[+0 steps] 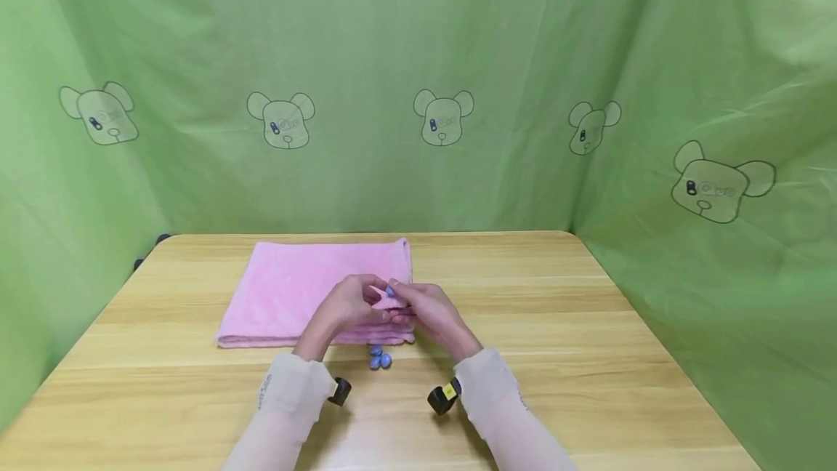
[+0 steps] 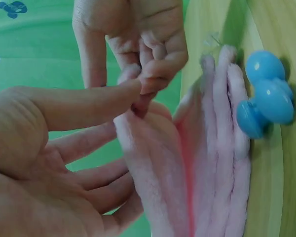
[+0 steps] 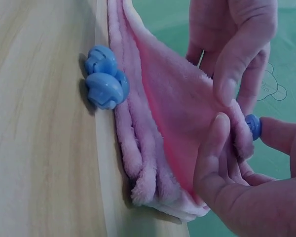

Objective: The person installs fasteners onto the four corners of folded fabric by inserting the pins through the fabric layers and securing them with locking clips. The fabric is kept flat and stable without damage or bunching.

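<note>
A folded pink plush blanket (image 1: 294, 282) lies on the table, its near right corner lifted between both hands. My left hand (image 1: 345, 307) pinches the edge of that raised layer with thumb and fingers. At the corner, my right hand (image 1: 431, 311) grips the cloth together with a small rounded blue fastener (image 3: 254, 127); the thumb presses its outer side and the fingers are on the cloth's other face. In the left wrist view this fastener is hidden. Several more blue mushroom-shaped fasteners (image 1: 379, 360) lie clustered by the blanket's near edge, below the hands.
The wooden table (image 1: 536, 376) extends to both sides of the blanket. Green curtains (image 1: 366, 187) printed with bear heads enclose its back and sides. A black wrist camera (image 1: 340, 391) sits on the left wrist, and another camera (image 1: 442, 398) on the right.
</note>
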A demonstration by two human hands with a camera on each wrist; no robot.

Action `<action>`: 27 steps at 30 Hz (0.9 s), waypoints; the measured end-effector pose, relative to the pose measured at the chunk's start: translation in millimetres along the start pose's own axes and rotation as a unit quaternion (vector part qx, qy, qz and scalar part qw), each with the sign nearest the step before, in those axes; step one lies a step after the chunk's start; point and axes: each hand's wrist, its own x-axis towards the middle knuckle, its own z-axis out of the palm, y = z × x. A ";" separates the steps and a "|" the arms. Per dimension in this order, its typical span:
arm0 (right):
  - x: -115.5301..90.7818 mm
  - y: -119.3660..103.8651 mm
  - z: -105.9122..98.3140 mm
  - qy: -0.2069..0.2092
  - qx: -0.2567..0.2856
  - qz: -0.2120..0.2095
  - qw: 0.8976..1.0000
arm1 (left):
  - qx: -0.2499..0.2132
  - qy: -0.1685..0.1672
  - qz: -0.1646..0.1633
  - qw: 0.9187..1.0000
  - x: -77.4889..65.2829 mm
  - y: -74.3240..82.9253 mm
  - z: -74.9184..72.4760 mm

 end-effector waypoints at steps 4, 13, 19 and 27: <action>0.8 0.4 1.2 -0.001 0.000 0.000 1.000 | 0.023 0.031 0.013 0.999 -0.5 -4.5 -0.2; -0.4 -4.5 0.9 0.011 -0.014 0.015 1.000 | -0.015 0.137 -0.003 0.990 2.0 -21.1 -21.7; -0.7 -5.0 -1.1 0.010 -0.016 0.011 1.000 | -0.032 0.157 -0.047 0.986 3.0 -37.3 -39.4; -4.0 -9.8 -3.0 0.008 -0.030 0.010 0.999 | -0.059 0.150 -0.092 0.983 0.8 -57.1 -43.3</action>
